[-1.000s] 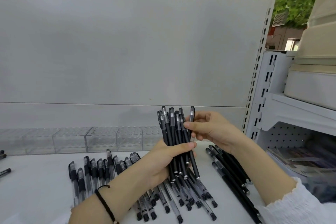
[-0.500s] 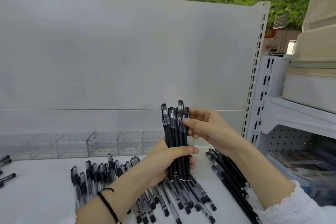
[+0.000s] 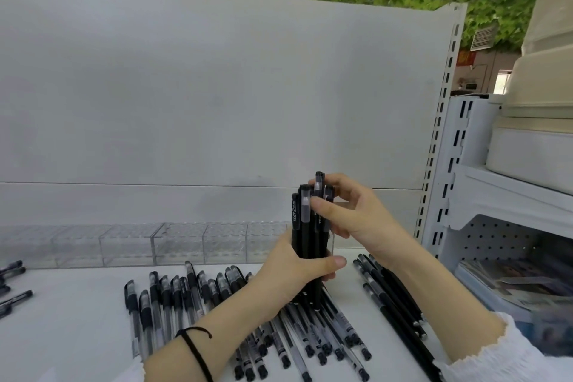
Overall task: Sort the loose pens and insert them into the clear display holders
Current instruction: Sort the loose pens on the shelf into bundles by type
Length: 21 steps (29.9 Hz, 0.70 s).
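The left grip (image 3: 288, 270) is closed around the lower half of a bundle (image 3: 305, 236) of black pens, thumb across the front, holding it upright. The right grip (image 3: 353, 220) pinches the capped tops of the same bundle, thumb in front and fingers curled over from behind. One pen stands a little higher than the others. The bundle's lower ends sit just above a spread of loose pens (image 3: 186, 298) with clear barrels, which lie side by side on the white table (image 3: 62, 344), caps mostly toward the back. A row of all-black pens (image 3: 390, 298) lies to the right of the grips, slanting toward the near edge. A few more pens (image 3: 12, 270) show at the far left.

The clear holders (image 3: 179, 242) stand in a line along the back of the table, against a grey panel (image 3: 217, 102), behind the bundle and to its left. A black band (image 3: 195, 347) circles the left wrist; a white sleeve (image 3: 502, 357) covers the right forearm. White shelving (image 3: 496, 195) stands at right.
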Motion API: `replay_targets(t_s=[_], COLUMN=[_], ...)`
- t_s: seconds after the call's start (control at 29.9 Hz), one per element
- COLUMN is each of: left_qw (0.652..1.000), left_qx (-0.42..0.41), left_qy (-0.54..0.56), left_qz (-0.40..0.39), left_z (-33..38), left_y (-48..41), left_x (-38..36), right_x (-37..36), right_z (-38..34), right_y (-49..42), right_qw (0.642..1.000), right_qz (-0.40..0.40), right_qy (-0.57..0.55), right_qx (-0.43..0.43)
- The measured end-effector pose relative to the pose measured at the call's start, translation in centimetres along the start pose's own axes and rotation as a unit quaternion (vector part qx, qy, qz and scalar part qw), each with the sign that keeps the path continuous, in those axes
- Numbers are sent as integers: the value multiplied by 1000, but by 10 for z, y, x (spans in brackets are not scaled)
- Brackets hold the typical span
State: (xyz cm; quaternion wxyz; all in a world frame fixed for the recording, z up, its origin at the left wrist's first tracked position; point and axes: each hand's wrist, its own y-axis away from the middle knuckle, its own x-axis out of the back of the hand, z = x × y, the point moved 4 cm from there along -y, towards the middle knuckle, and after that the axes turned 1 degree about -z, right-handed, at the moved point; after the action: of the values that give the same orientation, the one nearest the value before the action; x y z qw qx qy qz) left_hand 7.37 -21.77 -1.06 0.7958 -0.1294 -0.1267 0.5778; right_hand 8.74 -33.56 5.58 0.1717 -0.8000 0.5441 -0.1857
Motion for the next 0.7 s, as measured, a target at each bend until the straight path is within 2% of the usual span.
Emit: replay_targets(t_s=[0.2, 0.37, 0.47, 0.57, 0.7], left_qw=[999, 997, 996, 996, 996], left_qx=[37, 49, 61, 71, 79], left_qy=[19, 30, 34, 21, 30], left_qz=[-32, -59, -57, -40, -7], left_z=[-8, -6, -6, -8, -7], left_y=[3, 6, 6, 6, 3], left_x=[1, 2, 3, 4, 9], right_x=[2, 0, -2, -1, 7], right_z=[4, 1, 2, 5, 10], right_y=[0, 1, 1, -1, -6], right_qw=[998, 996, 995, 994, 995], right_qz=[-20, -45, -46, -24, 49], right_qy=[55, 74, 91, 105, 90], right_qx=[-21, 19, 14, 7, 0])
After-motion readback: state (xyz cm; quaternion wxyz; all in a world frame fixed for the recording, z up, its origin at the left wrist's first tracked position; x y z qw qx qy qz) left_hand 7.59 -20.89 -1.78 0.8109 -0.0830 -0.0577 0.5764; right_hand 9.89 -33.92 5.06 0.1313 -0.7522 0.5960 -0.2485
